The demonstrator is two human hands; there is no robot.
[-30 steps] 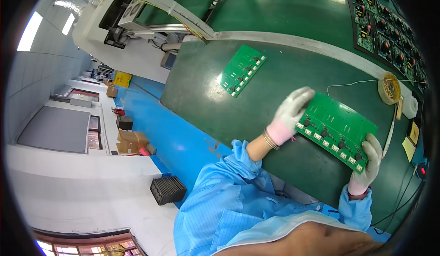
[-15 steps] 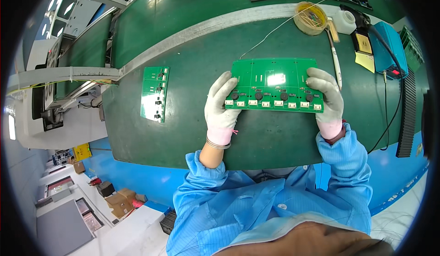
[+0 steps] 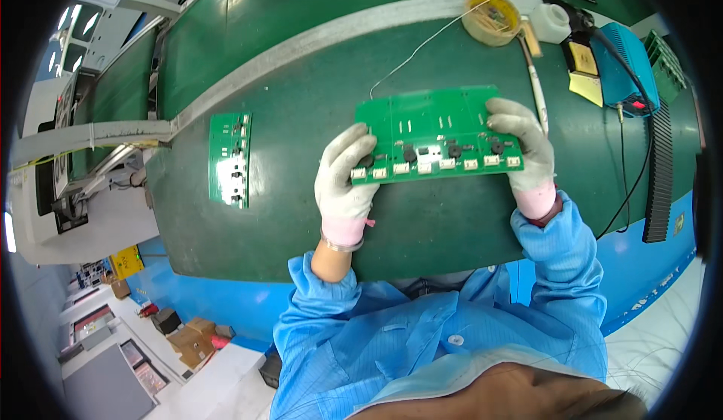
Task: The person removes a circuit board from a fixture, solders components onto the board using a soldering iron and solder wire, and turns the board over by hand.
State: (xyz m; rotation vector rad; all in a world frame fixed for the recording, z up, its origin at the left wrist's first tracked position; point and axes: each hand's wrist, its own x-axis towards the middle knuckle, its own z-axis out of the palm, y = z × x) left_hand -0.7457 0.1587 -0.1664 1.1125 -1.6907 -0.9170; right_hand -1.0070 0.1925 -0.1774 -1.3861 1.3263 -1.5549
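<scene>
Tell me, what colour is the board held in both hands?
Green, with white connectors along its near edge: the circuit board, seen in the head view.

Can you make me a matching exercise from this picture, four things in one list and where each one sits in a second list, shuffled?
Things:
1. large green circuit board
2. smaller green circuit board
3. yellow solder spool
4. blue soldering station

Places:
A. lying alone on the green mat, to the person's left
B. far right of the bench, with a black cable running from it
C. held at its two ends by the left hand and right hand
D. at the far edge, a thin wire trailing from it

Pairs: 1-C, 2-A, 3-D, 4-B
</scene>
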